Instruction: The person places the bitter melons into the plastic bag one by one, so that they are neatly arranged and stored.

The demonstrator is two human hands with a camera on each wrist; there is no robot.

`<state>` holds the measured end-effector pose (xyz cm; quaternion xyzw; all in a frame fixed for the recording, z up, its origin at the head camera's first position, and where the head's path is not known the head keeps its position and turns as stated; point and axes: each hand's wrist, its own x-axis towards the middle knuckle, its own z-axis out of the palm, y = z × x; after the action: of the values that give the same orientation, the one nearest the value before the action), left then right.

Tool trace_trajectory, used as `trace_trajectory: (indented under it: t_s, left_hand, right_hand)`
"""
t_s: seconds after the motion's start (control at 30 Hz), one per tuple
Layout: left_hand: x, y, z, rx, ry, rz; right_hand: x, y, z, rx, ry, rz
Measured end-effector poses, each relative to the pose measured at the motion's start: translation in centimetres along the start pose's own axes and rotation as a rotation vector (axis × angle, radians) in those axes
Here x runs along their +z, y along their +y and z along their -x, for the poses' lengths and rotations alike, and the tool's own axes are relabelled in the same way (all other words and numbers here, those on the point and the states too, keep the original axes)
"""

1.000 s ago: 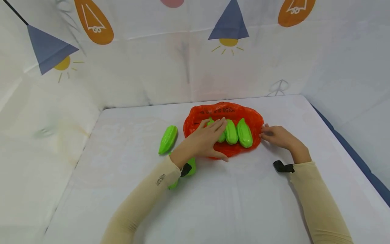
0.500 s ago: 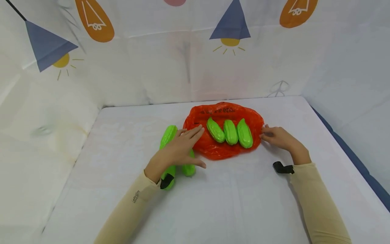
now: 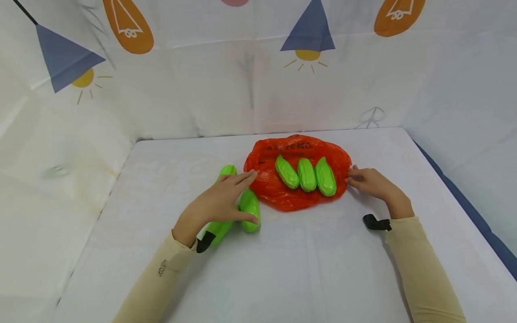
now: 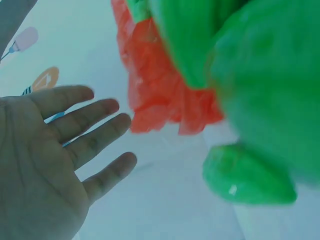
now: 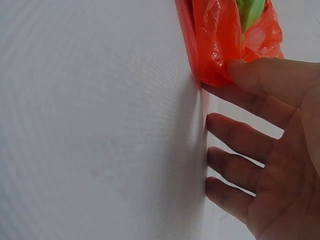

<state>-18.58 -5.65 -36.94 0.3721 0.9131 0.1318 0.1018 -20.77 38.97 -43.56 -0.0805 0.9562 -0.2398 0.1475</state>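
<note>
A thin red plastic bag with dark printing near its far edge (image 3: 274, 193) lies spread on the white-covered table (image 3: 303, 269). Its right edge is in the person's right hand (image 3: 371, 183): thumb and forefinger pinch the film between them, nearly together, and the right wrist view shows the other three fingers stretched out, slightly bent and a little apart, beside the white surface. That hand reaches in from the right, its wrist low and its forearm slanting up from the lower right.

Three glossy green, ridged, elongated pods (image 3: 307, 175) lie side by side and close together within the bag's outline, nearer the right hand's pinch than the bag's left edge.

The person's left hand (image 3: 220, 197) is at the opposite side, back upward, fingers extended towards the bag's left edge, thumb spread out to the right; it grasps nothing. Whether the fingertips touch the bag cannot be told. Around it are three more green pods: an upper one (image 3: 229, 170) partly hidden behind the fingers, one below the thumb and fingers (image 3: 250, 213), and a lower one (image 3: 221, 231) partly covered by the wrist.

Both forearms wear beige sleeves (image 3: 420, 264), and a black piece (image 3: 375, 223) sits at each wrist.
</note>
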Motion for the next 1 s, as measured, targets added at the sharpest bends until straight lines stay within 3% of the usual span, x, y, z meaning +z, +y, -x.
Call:
trace_trajectory:
  t_s: [0.07,0.17,0.3,0.4,0.67,0.9,1.0]
  left_hand:
    - [-0.3,-0.3,0.5,-0.002,0.002,0.003]
    - [-0.2,-0.7,1.5,-0.020,-0.050,0.020]
    - [0.7,-1.8,3.1,-0.071,-0.144,0.018]
    - [1.5,-2.6,4.1,-0.093,-0.172,0.018]
    - [3.1,-3.9,5.2,-0.050,-0.151,0.062]
    - [3.1,-4.0,5.7,0.013,-0.100,0.077]
    - [3.0,-4.0,5.9,0.019,-0.118,0.114]
  right_hand:
    - [0.1,0.0,0.0,0.007,-0.003,0.001]
    - [0.1,0.0,0.1,0.008,-0.002,0.002]
    - [0.1,-0.1,0.0,-0.005,0.004,0.003]
    - [0.0,0.0,-0.1,-0.015,0.014,0.009]
    - [0.0,0.0,-0.1,0.009,-0.003,0.004]
    - [0.0,0.2,-0.1,0.010,-0.004,0.005]
    - [0.1,0.2,-0.2,0.010,-0.002,0.002]
